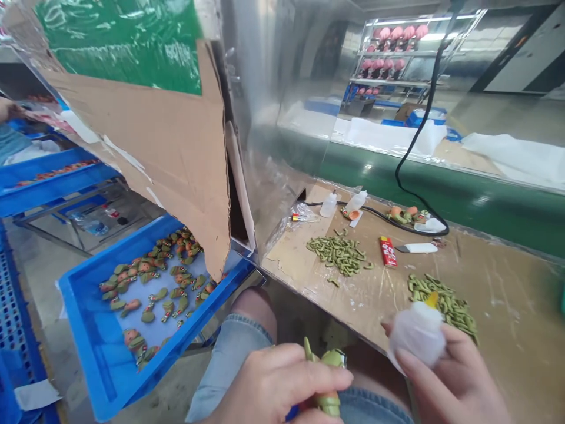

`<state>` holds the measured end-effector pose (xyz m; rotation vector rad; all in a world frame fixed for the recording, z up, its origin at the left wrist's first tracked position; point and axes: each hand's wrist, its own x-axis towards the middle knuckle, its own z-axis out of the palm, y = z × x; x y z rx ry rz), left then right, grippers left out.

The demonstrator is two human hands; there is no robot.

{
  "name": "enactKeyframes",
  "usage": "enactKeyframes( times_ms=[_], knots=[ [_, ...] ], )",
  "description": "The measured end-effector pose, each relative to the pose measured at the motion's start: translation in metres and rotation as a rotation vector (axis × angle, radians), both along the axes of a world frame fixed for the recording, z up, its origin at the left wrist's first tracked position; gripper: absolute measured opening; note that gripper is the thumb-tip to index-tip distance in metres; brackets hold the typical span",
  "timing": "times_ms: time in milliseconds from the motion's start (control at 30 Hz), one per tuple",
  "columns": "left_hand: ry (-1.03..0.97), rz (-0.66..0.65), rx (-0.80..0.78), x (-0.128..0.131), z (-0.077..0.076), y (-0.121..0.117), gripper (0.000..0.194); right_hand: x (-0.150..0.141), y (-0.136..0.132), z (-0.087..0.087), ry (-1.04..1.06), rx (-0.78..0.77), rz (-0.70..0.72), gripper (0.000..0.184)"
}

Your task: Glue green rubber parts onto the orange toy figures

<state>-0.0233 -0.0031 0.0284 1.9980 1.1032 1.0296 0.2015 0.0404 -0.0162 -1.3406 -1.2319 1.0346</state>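
Note:
My left hand (278, 386) is closed around a small green toy figure (329, 377), held low over my lap. My right hand (445, 377) grips a small white squeeze bottle (417, 333) with a yellow tip, close to the right of the figure. Both hands hover at the near edge of a brown worktable (507, 294). Two heaps of small green parts lie on the table, one in the middle (339, 254) and one just beyond my right hand (444, 300).
A blue tray (83, 335) with several painted figures sits low on the left, under a leaning cardboard sheet (176, 153). On the table lie white bottles (329, 205), a red pack (387, 251), a knife (417, 248) and a black cable (419, 129). A green conveyor (441, 188) runs behind.

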Motion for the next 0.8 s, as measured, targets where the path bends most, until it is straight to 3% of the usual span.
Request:
enactKeyframes(
  times_ms=[67,200,300,367,467,633,700,800],
  knots=[
    [-0.004,0.004,0.009,0.001,0.0,0.0,0.044,-0.004,0.016,-0.016,-0.021,-0.04,-0.003,0.058],
    [-0.015,-0.021,-0.068,0.001,-0.001,-0.001,0.045,-0.002,0.046,-0.055,-0.114,-0.093,-0.021,0.057],
    [-0.018,-0.038,-0.109,-0.002,0.001,-0.001,0.047,0.001,0.056,-0.069,-0.19,-0.095,-0.043,0.057],
    [-0.016,-0.045,-0.125,-0.002,0.002,-0.001,0.047,0.002,0.051,-0.064,-0.258,-0.034,-0.106,0.066],
    [0.046,-0.045,-0.2,-0.001,-0.003,-0.002,0.032,0.004,0.03,-0.042,-0.333,0.067,-0.217,0.076],
    [-0.009,-0.005,-0.429,0.003,-0.013,-0.002,0.035,0.003,0.001,-0.01,-0.295,0.147,-0.059,0.07],
    [-0.005,-0.003,-0.323,0.002,-0.012,0.0,0.033,-0.002,-0.006,-0.005,-0.285,0.162,0.002,0.068],
    [-0.189,-0.034,-0.173,-0.001,-0.008,0.0,0.036,-0.018,-0.02,0.0,-0.248,0.17,0.093,0.065]
  ],
)
